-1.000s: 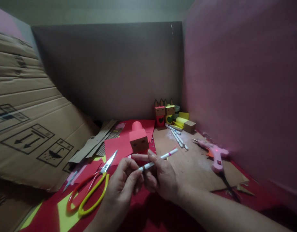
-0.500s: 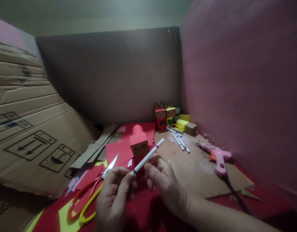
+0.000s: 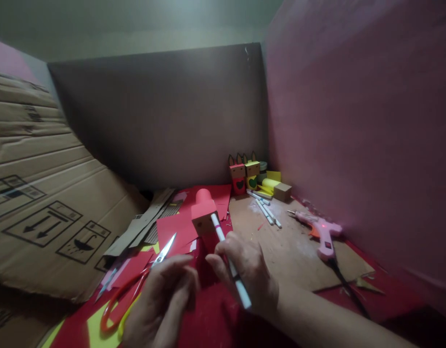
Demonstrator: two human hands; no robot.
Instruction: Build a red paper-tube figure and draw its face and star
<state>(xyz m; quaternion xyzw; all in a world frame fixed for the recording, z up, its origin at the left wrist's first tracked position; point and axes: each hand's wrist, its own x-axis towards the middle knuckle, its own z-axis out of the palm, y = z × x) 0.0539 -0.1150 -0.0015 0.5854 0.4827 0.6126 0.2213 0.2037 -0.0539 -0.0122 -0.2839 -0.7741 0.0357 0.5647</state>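
My right hand (image 3: 250, 268) grips a white marker (image 3: 221, 236) with a pink band near its upper end. The marker slants across the fingers, and its lower end sticks out below the hand. My left hand (image 3: 163, 295) is loosely curled, thumb and fingers apart, with nothing visible in it. Beyond the hands stands a red paper figure with a brown box head (image 3: 204, 217); the marker's upper end overlaps it in view. Orange-and-yellow-handled scissors (image 3: 161, 256) lie beside my left hand, which partly covers the handles.
At the back stand a red box-headed figure (image 3: 238, 181) and a yellow one (image 3: 252, 176), near a lying yellow roll (image 3: 270, 184). Several markers (image 3: 268, 212) and a pink glue gun (image 3: 324, 234) rest on a cardboard sheet (image 3: 291, 261). A large carton (image 3: 45, 193) leans at left.
My left hand has let go of the marker's lower end and moved down-left. In my right hand the marker has turned from slanting up-right to slanting up-left.
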